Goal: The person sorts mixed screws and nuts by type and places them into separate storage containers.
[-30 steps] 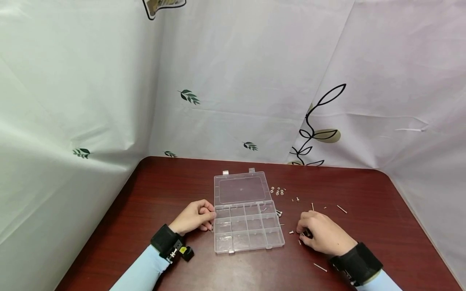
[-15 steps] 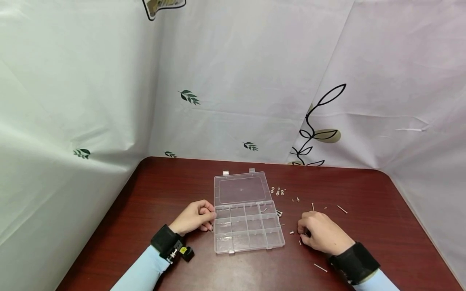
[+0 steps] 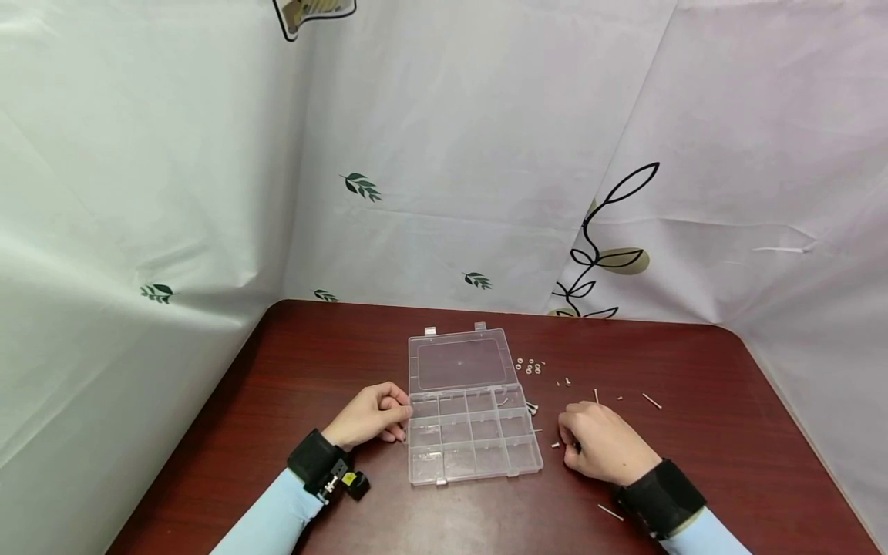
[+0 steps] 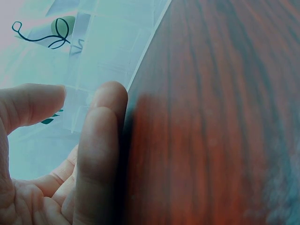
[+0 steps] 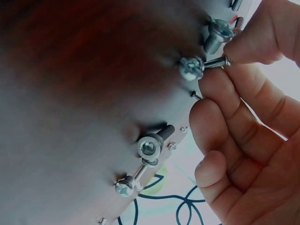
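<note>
A clear plastic compartment box [image 3: 461, 435] lies on the table with its lid laid back. My left hand [image 3: 368, 416] holds the box's left side; in the left wrist view the see-through wall [image 4: 75, 101] comes between thumb and fingers. To the right of the box, my right hand [image 3: 607, 443] is low over the table with its fingers curled. The right wrist view shows a small screw [image 5: 216, 62] pinched between thumb and fingertip. Close to it stand two larger screws, one thick [image 5: 219, 35] and one with a cross-slotted head [image 5: 191, 69].
Several nuts [image 3: 529, 370] lie beside the lid. Bolts [image 3: 532, 408] rest against the box's right side. Long screws [image 3: 652, 401] and another screw [image 3: 610, 512] are scattered around the right hand. A pale patterned cloth [image 3: 444, 154] hangs behind the dark red table [image 3: 333, 339].
My right hand has moved slightly left toward the box, and a small screw that was visible beside its fingertips is now hidden. The left hand and the box have stayed put.
</note>
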A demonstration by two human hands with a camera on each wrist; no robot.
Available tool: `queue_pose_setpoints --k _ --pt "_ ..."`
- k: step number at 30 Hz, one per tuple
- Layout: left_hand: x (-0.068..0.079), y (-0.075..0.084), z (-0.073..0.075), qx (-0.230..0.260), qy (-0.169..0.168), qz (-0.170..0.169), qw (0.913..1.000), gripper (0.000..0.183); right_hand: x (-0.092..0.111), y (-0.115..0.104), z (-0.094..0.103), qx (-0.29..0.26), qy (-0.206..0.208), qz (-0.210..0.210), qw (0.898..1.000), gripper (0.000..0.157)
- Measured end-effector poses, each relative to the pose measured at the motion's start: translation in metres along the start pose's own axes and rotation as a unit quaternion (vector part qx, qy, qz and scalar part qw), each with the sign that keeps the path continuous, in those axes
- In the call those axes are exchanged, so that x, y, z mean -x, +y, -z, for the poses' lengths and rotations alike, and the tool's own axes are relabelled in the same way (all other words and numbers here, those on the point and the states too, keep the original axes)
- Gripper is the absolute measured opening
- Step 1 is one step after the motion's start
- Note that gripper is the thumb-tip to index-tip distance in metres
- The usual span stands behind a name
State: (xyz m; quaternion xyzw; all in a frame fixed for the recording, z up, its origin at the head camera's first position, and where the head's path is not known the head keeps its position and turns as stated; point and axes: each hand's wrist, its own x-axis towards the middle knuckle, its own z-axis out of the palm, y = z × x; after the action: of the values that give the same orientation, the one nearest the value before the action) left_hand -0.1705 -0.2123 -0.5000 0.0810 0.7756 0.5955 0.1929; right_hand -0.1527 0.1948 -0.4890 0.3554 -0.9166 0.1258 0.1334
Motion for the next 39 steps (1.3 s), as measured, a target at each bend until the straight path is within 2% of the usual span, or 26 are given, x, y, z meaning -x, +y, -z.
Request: queue_pose_setpoints --k 24,29,39 --pt "-0.001 -0.002 0.001 -0.005 0.0 0.001 1.0 0.032 -0.024 0.005 -0.004 -0.014 0.004 -0.008 1.0 0.034" --pt "-0.002 -0.003 0.002 -0.005 0.003 0.004 1.0 0.032 -0.037 0.003 0.002 -0.022 0.017 -0.014 1.0 0.032" --pt "-0.002 -0.003 0.002 -0.008 0.001 0.0 1.0 0.031 -0.071 -0.015 0.011 -0.031 0.042 0.011 0.999 0.027"
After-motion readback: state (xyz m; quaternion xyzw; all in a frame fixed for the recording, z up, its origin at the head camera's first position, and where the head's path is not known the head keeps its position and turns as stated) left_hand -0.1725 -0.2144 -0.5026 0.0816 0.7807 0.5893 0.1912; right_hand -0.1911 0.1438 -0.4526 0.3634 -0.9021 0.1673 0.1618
